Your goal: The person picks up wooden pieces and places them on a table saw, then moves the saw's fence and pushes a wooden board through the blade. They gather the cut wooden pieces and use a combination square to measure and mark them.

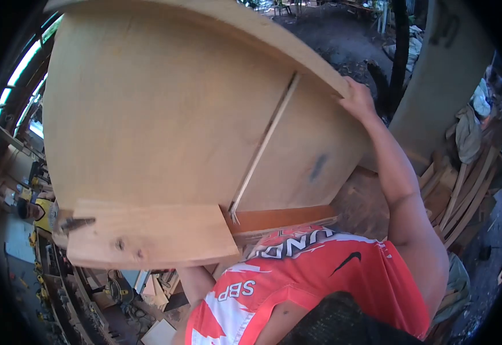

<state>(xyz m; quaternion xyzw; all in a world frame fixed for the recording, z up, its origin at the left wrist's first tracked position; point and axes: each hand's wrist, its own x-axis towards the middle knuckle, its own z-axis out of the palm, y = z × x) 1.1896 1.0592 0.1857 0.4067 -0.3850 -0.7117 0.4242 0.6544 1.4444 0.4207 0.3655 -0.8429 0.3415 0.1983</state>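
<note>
A large wooden panel (159,109) with a raised, curved rim fills the middle and left of the view, tilted in front of my body. My right hand (357,99) is closed around its upper right rim. A thin pale strip (265,141) runs across the panel's face beside a dark gap. Along the near edge lies a lighter board (153,233) with knots, and a reddish-brown wood piece (285,218) sits to its right. My left forearm (197,283) goes under the near board, which hides my left hand.
Another person in a yellow top (44,214) is at the far left, near several clamps and tools. A tall grey panel (441,75) stands at the right, with long wood strips (469,190) below it. Offcuts (159,293) lie on the ground below.
</note>
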